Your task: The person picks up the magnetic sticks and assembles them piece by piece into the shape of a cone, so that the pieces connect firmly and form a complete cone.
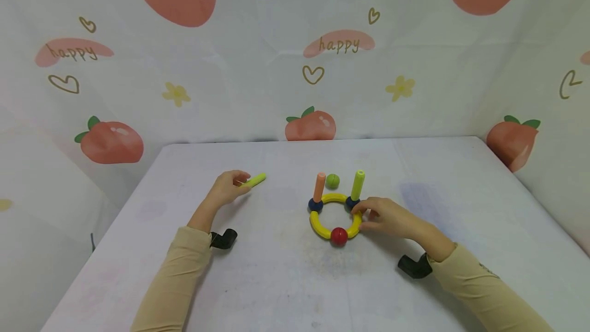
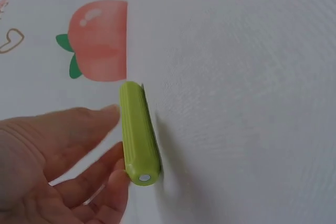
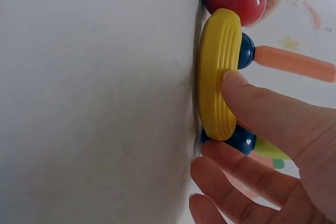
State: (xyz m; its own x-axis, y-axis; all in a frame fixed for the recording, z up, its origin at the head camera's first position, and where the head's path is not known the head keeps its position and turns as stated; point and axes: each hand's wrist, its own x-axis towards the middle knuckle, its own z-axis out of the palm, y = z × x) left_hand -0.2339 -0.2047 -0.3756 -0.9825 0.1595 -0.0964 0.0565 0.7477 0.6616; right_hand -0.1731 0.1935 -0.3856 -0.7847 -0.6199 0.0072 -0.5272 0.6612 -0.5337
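Observation:
My left hand (image 1: 227, 187) has its thumb and fingers at the near end of a ribbed lime-green magnetic rod (image 2: 139, 135), which lies along the tabletop with a shadow beside it; some fingertips are hidden behind it. On the right, a ring of yellow curved rods (image 1: 319, 225) is joined by two dark blue balls (image 1: 315, 205) and a red ball (image 1: 339, 236). An orange rod (image 1: 319, 187) and a second green rod (image 1: 358, 185) rise from the blue balls. My right hand (image 1: 389, 218) pinches the ring's right yellow curved rod (image 3: 218, 72), thumb on its ribbed side, fingers by a blue ball.
A loose green ball (image 1: 333, 181) sits just behind the ring, between the two upright rods. The white-covered table (image 1: 276, 281) ends at a printed cloth backdrop (image 1: 258, 65). Black wrist mounts (image 1: 224, 239) stick out from both sleeves.

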